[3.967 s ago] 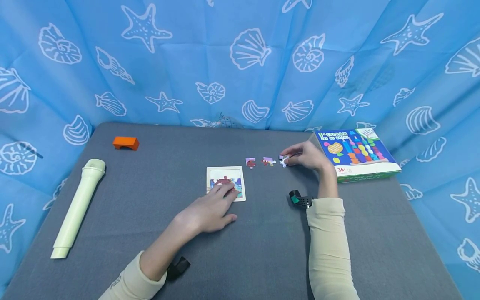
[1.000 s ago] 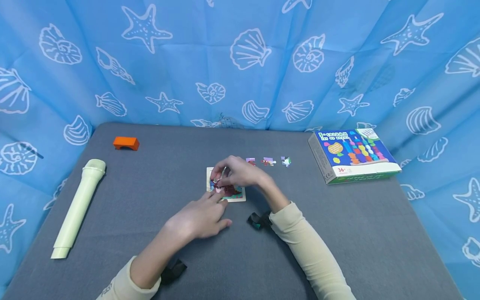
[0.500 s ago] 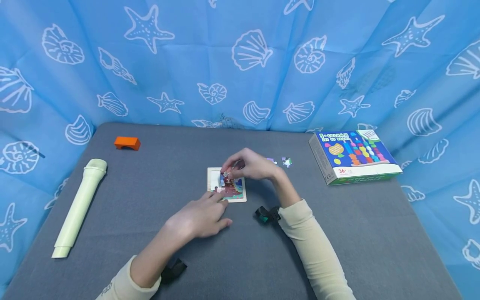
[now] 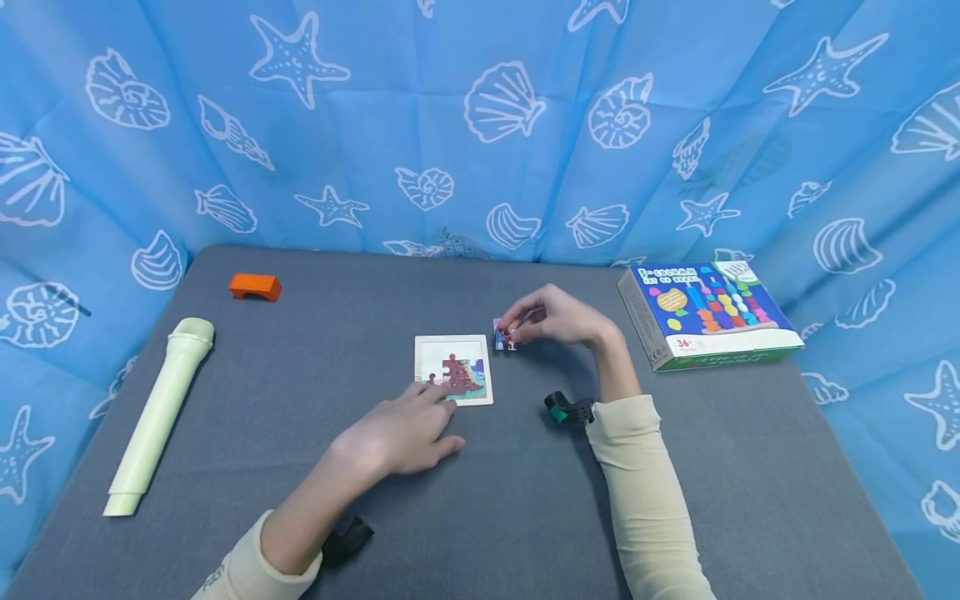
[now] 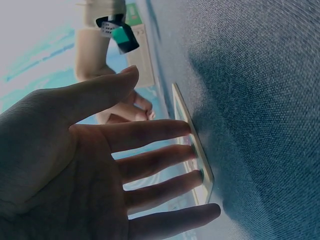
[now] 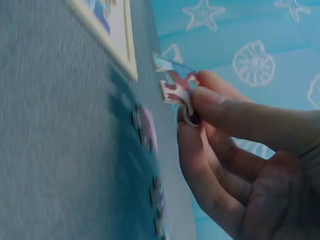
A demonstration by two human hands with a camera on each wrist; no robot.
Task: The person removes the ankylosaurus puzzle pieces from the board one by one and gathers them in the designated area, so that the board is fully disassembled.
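Observation:
My right hand (image 4: 558,318) pinches a jigsaw piece (image 6: 175,82) between thumb and fingers, just right of a pale puzzle tray (image 4: 450,338). The held piece is blue and dark red with a white edge. Joined pieces (image 4: 467,379) with a dark red figure fill the tray's lower right; its upper left shows bare backing. My left hand (image 4: 397,429) rests its extended fingertips on the tray's near edge, and the thumb stands apart. Loose jigsaw pieces (image 6: 146,127) lie on the table below the right hand, mostly hidden by it in the head view.
A blue bead-set box (image 4: 712,312) lies at the back right. On the left are a pale green toy microphone (image 4: 157,417) and an orange arch block (image 4: 255,287). A blue shell-print curtain (image 4: 480,125) hangs behind the grey table (image 4: 337,317).
My right hand reached from the loose pieces to the tray, then drew back to the right with a jigsaw piece. The tray's upper left is uncovered. My left hand stays at the near edge.

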